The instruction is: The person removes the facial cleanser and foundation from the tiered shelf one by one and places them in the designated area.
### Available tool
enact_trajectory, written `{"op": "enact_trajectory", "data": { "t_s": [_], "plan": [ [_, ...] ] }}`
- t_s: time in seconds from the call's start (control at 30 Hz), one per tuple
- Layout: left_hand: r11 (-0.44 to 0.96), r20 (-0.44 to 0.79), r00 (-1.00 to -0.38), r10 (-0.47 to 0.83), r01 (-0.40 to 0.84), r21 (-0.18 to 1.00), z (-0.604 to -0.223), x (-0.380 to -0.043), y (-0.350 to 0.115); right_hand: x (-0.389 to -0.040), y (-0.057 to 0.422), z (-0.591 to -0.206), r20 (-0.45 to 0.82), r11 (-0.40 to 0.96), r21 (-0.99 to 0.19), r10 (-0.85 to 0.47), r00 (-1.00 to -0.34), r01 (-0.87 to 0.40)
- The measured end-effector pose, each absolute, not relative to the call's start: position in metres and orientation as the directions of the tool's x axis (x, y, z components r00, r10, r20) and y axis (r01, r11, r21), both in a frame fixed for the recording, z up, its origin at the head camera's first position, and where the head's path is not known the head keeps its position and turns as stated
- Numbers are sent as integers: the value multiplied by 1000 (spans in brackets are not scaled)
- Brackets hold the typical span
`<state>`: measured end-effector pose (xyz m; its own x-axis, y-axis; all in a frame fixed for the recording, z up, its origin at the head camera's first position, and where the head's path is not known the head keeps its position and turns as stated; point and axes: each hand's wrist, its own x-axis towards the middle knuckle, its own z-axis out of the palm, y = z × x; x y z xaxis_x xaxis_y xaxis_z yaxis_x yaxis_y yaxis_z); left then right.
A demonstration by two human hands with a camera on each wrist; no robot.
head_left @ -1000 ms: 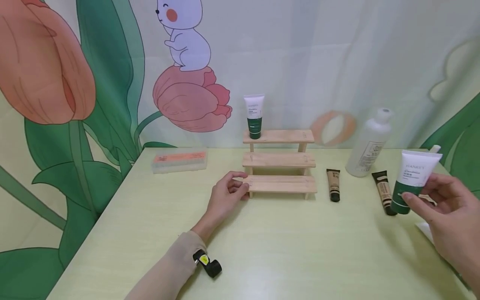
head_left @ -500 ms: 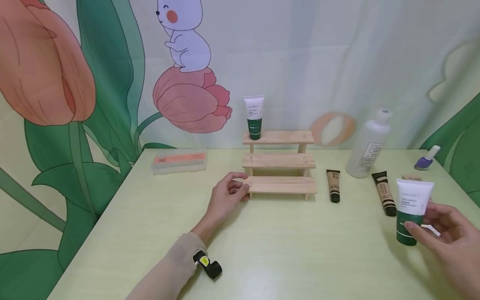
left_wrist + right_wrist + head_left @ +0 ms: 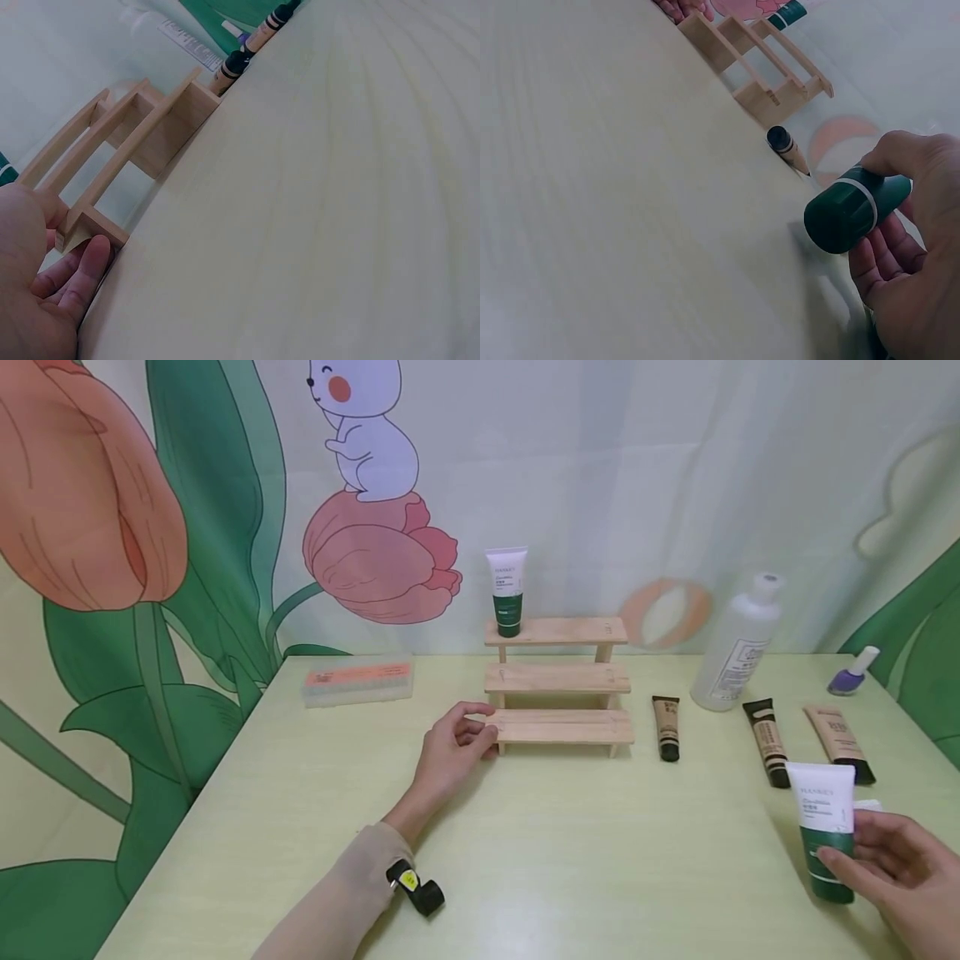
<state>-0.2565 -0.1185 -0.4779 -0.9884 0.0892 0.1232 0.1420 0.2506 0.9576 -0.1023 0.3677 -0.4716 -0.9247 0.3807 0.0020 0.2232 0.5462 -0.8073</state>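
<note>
My left hand (image 3: 456,747) pinches the left end of the bottom step of a three-tier wooden display stand (image 3: 558,727). In the left wrist view, its fingers (image 3: 94,259) curl round the end of the stand. At the lower right, my right hand (image 3: 911,868) holds a white and green squeeze tube (image 3: 825,802) upright, cap down, thumb across its green front. The right wrist view shows the dark green cap (image 3: 836,221) of this tube above the table. A matching white and green tube (image 3: 508,593) stands on the left of the top step.
Right of the stand lie a small tan tube (image 3: 667,731), a black-capped tube (image 3: 768,743) and a beige tube (image 3: 838,739). Behind them stand a clear bottle (image 3: 738,647) and purple nail polish (image 3: 851,675). A flat plastic box (image 3: 358,682) lies back left.
My right hand has brought the white and green tube down toward the front of the table, uncovering the beige tube and nail polish. My left hand keeps its place on the stand.
</note>
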Motion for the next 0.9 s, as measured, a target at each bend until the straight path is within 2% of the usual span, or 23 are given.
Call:
{"op": "enact_trajectory", "data": {
  "t_s": [0.3, 0.53, 0.77, 0.9],
  "plan": [
    [237, 137, -985, 100, 158, 959, -478, -256, -120, -97, 366, -477, -3, 564, -793, 374, -928, 230],
    [212, 146, -983, 116, 168, 963, -477, -256, -120, -95, 359, -481, 34, 574, -780, 438, -898, 251],
    [224, 143, -983, 112, 165, 960, -476, -255, -120, -93, 349, -475, 139, 669, -724, 384, -913, 171],
    [224, 142, -984, 112, 164, 961, -476, -255, -120, -95, 346, -465, 145, 673, -724, 362, -921, 151]
  ]
}}
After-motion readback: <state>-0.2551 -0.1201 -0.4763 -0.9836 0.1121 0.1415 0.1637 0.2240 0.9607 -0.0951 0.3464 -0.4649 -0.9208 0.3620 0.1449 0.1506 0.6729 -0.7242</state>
